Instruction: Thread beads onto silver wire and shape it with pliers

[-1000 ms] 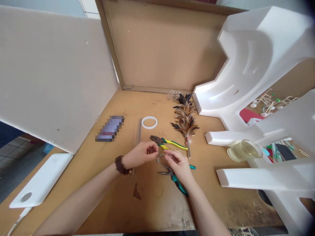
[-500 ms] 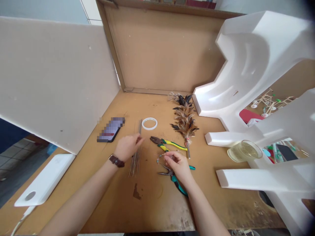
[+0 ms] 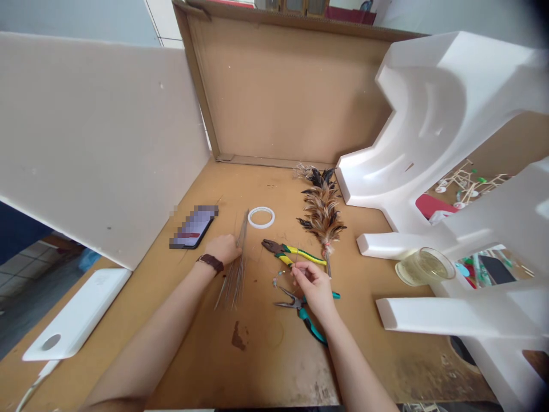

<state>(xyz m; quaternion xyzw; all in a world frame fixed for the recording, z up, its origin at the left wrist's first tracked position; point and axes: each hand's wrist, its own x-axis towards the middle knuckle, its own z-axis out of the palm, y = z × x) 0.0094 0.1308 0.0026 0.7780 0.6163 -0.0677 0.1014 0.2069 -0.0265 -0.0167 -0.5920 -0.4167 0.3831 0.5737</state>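
My left hand [image 3: 223,249], with a dark strap at the wrist, is down at a loose bundle of thin metal wires [image 3: 235,280]. Its fingers are curled at the upper part of the bundle and partly hidden. My right hand [image 3: 312,281] pinches a fine wire whose curved end carries small pale-blue beads [image 3: 275,280]. Under and beside that hand lie needle-nose pliers with teal handles [image 3: 313,326]. Just beyond it rest combination pliers with yellow-green handles [image 3: 283,252].
A white tape ring [image 3: 261,217], a phone [image 3: 194,228] and a brown feather bunch [image 3: 323,206] lie farther back. On the right, a glass of pale liquid [image 3: 424,266] stands by white foam pieces [image 3: 412,313]. A white power bank [image 3: 79,315] sits at left.
My left hand has come down onto the wire bundle, and the wires' near ends have fanned out. My right hand has shifted slightly right, keeping its pinch.
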